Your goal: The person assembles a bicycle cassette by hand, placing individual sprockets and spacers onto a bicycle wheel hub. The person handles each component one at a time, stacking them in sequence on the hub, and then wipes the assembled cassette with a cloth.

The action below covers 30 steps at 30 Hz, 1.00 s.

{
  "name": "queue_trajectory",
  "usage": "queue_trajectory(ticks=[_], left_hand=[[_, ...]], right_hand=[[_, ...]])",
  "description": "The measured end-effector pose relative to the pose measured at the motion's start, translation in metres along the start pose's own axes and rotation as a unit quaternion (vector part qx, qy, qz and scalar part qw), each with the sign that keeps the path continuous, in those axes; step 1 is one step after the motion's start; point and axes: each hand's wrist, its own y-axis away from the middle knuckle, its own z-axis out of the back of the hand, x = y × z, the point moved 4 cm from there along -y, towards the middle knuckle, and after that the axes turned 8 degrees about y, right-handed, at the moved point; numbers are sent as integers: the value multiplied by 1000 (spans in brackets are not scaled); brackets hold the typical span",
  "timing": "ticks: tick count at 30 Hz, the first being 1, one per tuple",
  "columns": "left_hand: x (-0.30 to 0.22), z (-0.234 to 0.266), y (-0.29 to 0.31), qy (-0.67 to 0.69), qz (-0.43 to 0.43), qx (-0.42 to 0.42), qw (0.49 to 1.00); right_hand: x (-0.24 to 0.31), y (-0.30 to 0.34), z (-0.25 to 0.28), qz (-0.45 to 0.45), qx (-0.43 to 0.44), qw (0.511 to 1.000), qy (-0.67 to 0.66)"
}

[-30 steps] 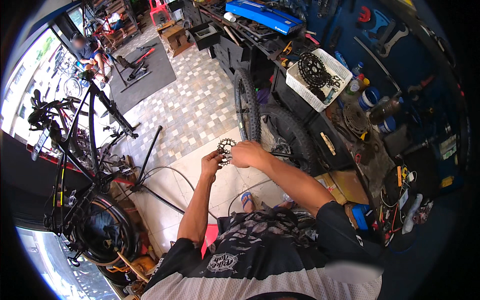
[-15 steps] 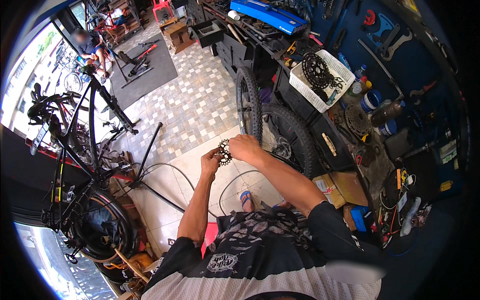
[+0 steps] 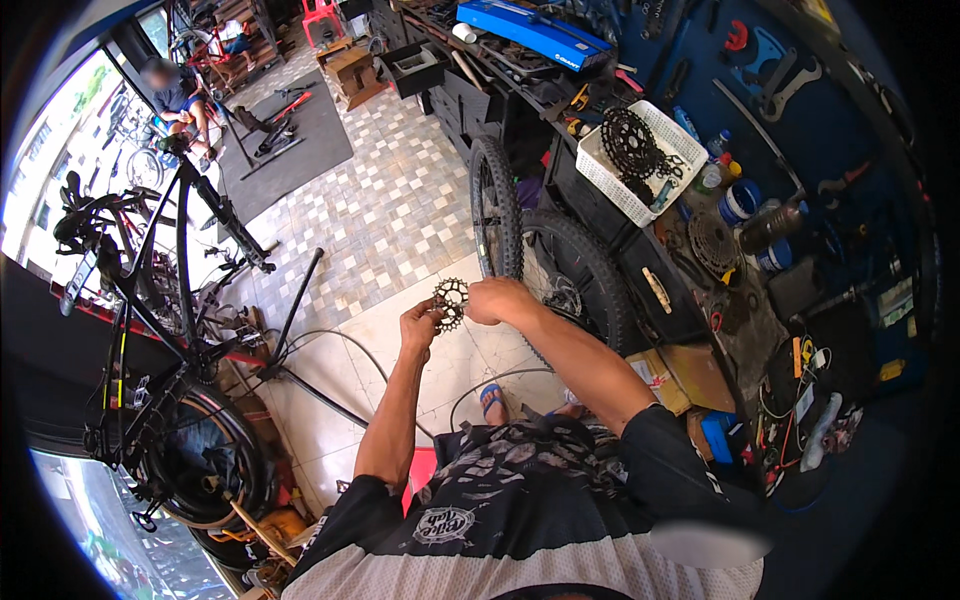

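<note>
In front of my body I hold up black toothed bicycle sprockets [image 3: 451,291], which seem to be two rings overlapping one another. My left hand [image 3: 420,326] pinches their lower left edge between thumb and fingers. At their right edge is my right hand [image 3: 496,301], its fingers curled closed against the teeth; the fingertips are partly hidden. Just beyond my hands stands a bicycle wheel [image 3: 494,205] with a knobbly black tyre, and a second wheel [image 3: 575,280] leans by the drawers to the right.
A black bicycle [image 3: 185,245] hangs on a stand at left. Along the right runs a workbench with a white basket [image 3: 600,160] of cassette parts, a large cassette [image 3: 712,240] and bottles. A cardboard box [image 3: 695,378] sits below. Another person [image 3: 178,100] sits far left.
My right hand has shifted a little to the right and down, turned more closed, and more of the sprockets now shows between my hands. My left hand stays nearly in place.
</note>
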Motion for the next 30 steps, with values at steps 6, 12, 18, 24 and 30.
queue_trajectory(ticks=[6,12,18,24,30], left_hand=[[-2,1,-2,9,17,6,1000],[0,1,-3,18,28,2,999],[-1,5,-6,25,21,9,999],[-1,6,-5,8,7,36,999],[-24,-6,1,-139,-39,214,966]], right_hand=[[-5,5,-4,-4,31,999,-12],[1,14,-4,1,17,1000,0],[-2,17,-9,8,-19,999,25],[0,15,-5,14,-84,995,50],[-5,6,13,32,-1,996,-79]])
